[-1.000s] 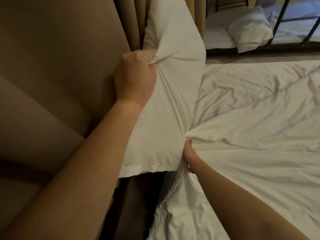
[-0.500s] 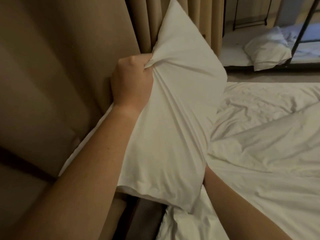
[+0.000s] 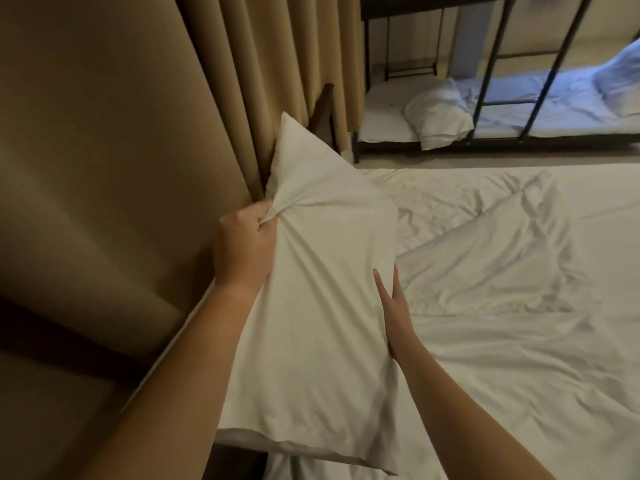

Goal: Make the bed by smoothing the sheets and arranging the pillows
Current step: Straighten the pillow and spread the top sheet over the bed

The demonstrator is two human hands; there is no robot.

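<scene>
Everywhere rumpled sheet (image 3: 502,271), tan curtain (image 3: 242,81).

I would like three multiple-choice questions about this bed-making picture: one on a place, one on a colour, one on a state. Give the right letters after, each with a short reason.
1. Where is the pillow relative to the curtain?
A. to its right, in front of it
B. behind it
C. on the floor under it

2. What colour is the sheet on the near bed?
A. blue
B. white
C. brown

3. How does the left hand meet the pillow?
A. flat and open on top
B. not touching
C. clenched on a bunch of fabric

Answers:
1. A, the pillow stands between the curtain folds and the sheet.
2. B, the creased sheet is white like the pillow.
3. C, the fabric gathers into folds at the fist, while the right hand lies with straight fingers along the pillow's other edge.
</scene>
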